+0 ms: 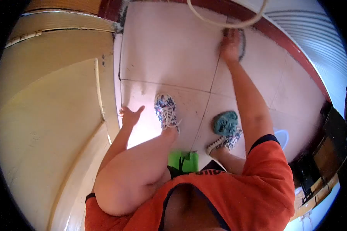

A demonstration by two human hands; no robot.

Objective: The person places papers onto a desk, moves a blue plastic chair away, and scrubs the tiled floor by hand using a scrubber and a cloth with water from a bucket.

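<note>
The right hand [230, 48], the nearer, lay over a grey pad [242, 45], perhaps a scrubber, on the floor [169, 42]; its edge showed just right of the fingers, long axis alongside, grip impossible to tell. The left hand [132, 115] was spread, unladen; the shirt [254, 184] lettering was unreadable.

A pale hoop [213, 22] curves near the top; a ribbed sheet [312, 30], perhaps metal, borders a red strip [280, 37].

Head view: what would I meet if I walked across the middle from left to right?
Left hand → left shoe → teal cloth → blue rim.
</note>
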